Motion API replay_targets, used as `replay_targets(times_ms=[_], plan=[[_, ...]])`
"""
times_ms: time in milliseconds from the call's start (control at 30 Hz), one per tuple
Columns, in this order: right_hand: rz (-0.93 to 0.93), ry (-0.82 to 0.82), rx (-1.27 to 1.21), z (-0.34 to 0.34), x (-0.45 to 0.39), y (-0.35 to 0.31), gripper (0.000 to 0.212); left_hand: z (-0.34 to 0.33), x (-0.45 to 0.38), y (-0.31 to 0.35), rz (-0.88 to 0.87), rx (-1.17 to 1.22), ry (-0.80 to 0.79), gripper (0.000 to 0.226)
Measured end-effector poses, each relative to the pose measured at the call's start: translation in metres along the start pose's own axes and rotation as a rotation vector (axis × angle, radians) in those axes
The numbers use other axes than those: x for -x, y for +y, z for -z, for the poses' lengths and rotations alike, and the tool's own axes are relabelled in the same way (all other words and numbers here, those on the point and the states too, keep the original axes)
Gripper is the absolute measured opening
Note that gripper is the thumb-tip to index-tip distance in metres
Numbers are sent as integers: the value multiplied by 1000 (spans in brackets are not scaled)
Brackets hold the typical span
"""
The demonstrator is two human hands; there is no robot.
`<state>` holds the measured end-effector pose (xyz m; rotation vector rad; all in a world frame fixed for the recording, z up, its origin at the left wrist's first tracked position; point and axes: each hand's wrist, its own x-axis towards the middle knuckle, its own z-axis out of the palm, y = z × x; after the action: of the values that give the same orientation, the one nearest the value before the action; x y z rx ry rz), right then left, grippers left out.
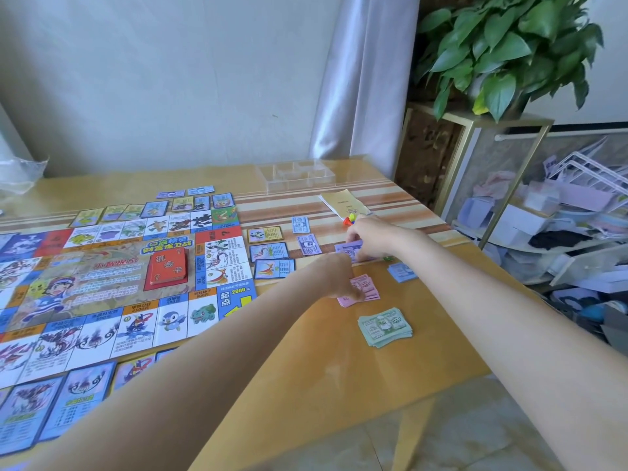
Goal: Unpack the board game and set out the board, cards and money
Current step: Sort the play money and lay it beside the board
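Board [112, 287] lies unfolded on the left of the surface [424, 351], w/ a red card deck [169, 265] on its middle and property cards [272, 251] set along its edges, so most of the setup looks done; money sorting is the step in hand. Left hand [339, 278] reaches across to the pink notes [365, 290], fingers curled down onto the stack, grip pinching it as far as I can tell. Right hand [367, 237] sits farther off w/ its grip closed round a purple wad [350, 251]. Green notes [385, 327] lie nearer, blue notes [401, 271] to the right, both apart from the hands. Risks, as I judge them: the stacks are loose paper on a glossy top, so a forearm dragging back could fan or slide the green pile toward the near edge; the blue pile sits near the right edge and could get nudged off. Small colored pawns [350, 219] just beyond the right hand could roll if bumped. Pulling one note from the pink stack may drag others along, mixing denominations. The left arm crossing low over the board corner could also shift cards laid there.
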<state>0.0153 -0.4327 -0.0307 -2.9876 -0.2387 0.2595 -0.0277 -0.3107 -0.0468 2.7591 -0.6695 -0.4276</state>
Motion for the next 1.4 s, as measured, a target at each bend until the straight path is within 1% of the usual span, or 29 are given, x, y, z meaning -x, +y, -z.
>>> replay_targets(times_ms=[67,133,200,300,333,467,533,600,633,700,767,833,900,967,1000,1033,1100,1133,1167,1233,1333,1400], plan=[[-10,4,21,-1,-1,-1,26,0,1,0,5,9,7,51],[-30,-10,17,0,0,-2,21,-1,2,1,10,19,13,51],[-41,-24,6,0,0,-3,25,-1,3,1,11,22,18,51],[-76,-54,-30,-1,0,-2,35,0,4,2,8,27,26,51],[-81,-62,-20,0,0,-3,35,0,5,2,8,29,30,50],[-78,-90,70,-2,0,-7,23,0,6,3,5,17,35,42],[-83,-91,63,-3,1,-10,15,0,8,4,5,9,42,47],[-74,-59,29,-2,1,-11,20,0,9,4,7,1,63,47],[-68,-28,-17,0,3,-11,19,-1,9,5,4,3,73,45],[-68,12,-135,9,7,-9,26,-2,10,6,-2,32,93,44],[-60,-5,-206,23,13,-5,28,-2,14,7,10,77,103,47],[-86,-54,-227,37,23,3,27,-1,17,8,37,151,99,45],[-152,-157,-253,46,35,15,32,1,21,8,70,217,86,39],[-225,-296,-239,45,49,28,32,1,24,7,86,310,86,18],[-257,-344,-226,43,57,33,30,1,24,6,96,419,95,7],[-281,-366,-230,38,63,37,29,0,25,5,99,575,103,12],[-307,-353,-244,30,72,43,28,1,27,3,102,923,107,21],[-312,-326,-236,26,75,45,27,2,31,3,99,1041,105,20],[-309,-293,-222,22,77,46,25,2,34,3,100,1108,98,17],[-294,-238,-181,16,82,47,22,1,39,4,121,1150,89,10],[-270,-176,-80,9,89,44,20,-5,41,3,165,1119,68,4],[-270,-142,30,9,93,39,20,-8,42,2,163,1091,31,12]])
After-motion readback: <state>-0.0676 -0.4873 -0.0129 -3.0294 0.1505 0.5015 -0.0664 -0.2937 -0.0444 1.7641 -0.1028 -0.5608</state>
